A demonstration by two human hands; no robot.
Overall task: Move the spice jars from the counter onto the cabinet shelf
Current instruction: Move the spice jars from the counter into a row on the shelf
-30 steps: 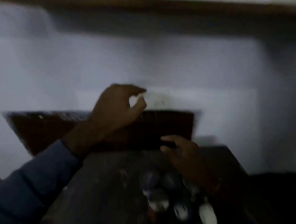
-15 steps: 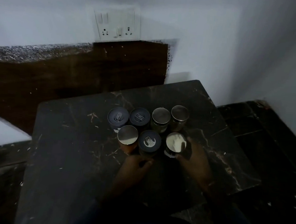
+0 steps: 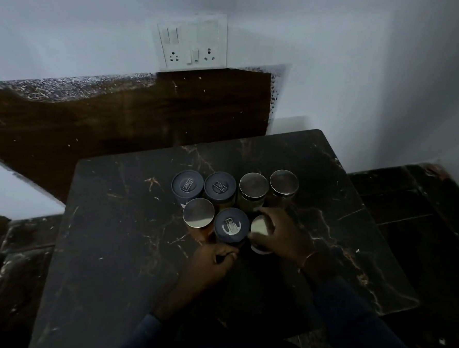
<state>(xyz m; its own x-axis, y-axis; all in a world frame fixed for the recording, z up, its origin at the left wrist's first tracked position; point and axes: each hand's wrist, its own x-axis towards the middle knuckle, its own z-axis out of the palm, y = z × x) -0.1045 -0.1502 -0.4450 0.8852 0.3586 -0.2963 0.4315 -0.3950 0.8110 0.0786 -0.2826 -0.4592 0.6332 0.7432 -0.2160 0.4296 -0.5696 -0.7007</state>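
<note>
Sleeves [image 3: 143,332] enter from the bottom of the frame, both hands reaching the near row of 7 jars bunched mid-frame on the dark surface [image 3: 116,247]. Left hand [image 3: 212,261] has its fingers curled against the base of the dark-lidded jar [image 3: 231,225], likely readying a lift. Right hand [image 3: 281,236] wraps the pale-lidded jar [image 3: 260,225], fingers closed around its side. Farther up sit 4 more jars [image 3: 253,187]. No cabinet shelf is in view; a socket plate [image 3: 193,41] sits on the wall above.

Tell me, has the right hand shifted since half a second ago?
Yes. The right hand has closed in over the front-right jar, nearer the dark-lidded jar beside it.
</note>
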